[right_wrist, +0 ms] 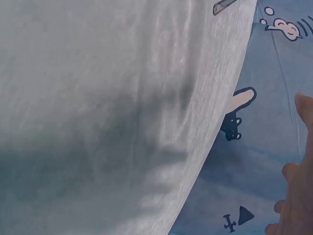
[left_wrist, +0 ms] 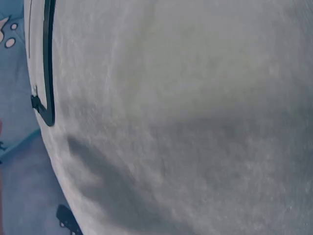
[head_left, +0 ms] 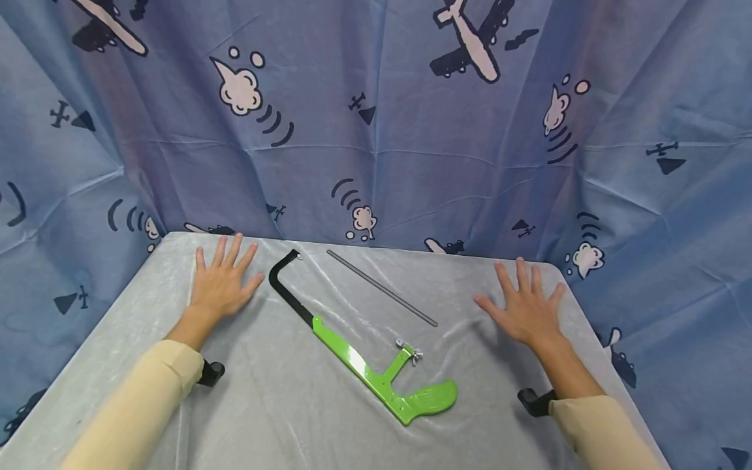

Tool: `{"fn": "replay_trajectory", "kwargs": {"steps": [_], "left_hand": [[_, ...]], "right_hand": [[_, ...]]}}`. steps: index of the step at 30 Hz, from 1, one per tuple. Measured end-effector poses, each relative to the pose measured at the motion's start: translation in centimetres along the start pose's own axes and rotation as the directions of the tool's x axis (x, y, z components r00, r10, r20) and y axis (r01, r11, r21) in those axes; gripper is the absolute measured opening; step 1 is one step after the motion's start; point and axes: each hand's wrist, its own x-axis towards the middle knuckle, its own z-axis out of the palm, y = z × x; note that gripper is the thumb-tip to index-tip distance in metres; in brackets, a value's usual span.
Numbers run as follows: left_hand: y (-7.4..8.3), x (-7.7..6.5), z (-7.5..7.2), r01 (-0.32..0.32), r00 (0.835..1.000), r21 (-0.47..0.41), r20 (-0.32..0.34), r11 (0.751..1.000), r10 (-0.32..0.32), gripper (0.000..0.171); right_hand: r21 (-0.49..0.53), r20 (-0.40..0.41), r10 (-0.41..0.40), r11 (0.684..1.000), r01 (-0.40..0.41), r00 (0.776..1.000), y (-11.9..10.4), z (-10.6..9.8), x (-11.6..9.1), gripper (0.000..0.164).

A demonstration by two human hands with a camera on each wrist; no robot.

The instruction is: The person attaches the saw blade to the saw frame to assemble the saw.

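Note:
My left hand (head_left: 219, 287) is over the left part of the table, palm down with fingers spread, holding nothing. On the right side my right hand (head_left: 527, 310) is spread the same way, also holding nothing; its fingers show at the edge of the right wrist view. Between the hands lies a hacksaw frame (head_left: 352, 360) with a black bow and a green handle, its black end closest to my left hand. A thin grey hacksaw blade (head_left: 382, 288) lies apart from the frame, slanting behind it. In the right wrist view, the blade's end (right_wrist: 224, 6) shows a hole.
A pale grey cloth covers the table (head_left: 258, 405). Behind it hangs a blue curtain (head_left: 411, 183) printed with planes and clouds, close to the table's back edge. Black wrist mounts (head_left: 211, 373) sit at both sleeves. Shadows of the hands fall on the cloth.

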Motion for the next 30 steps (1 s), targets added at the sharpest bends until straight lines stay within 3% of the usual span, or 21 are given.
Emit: {"fn": "replay_trajectory", "kwargs": {"steps": [19, 30], "left_hand": [[3.8, 0.5, -0.3, -0.098, 0.995, 0.023, 0.011, 0.995, 0.098, 0.07], [5.9, 0.8, 0.2, -0.159, 0.987, 0.018, -0.004, 0.987, 0.159, 0.071]], "right_hand": [[-0.013, 0.006, -0.043, 0.999, 0.043, 0.999, -2.6, 0.3, 0.6, 0.093], [0.064, 0.01, -0.045, 0.997, 0.044, 0.999, -4.2, 0.6, 0.8, 0.094]]}}
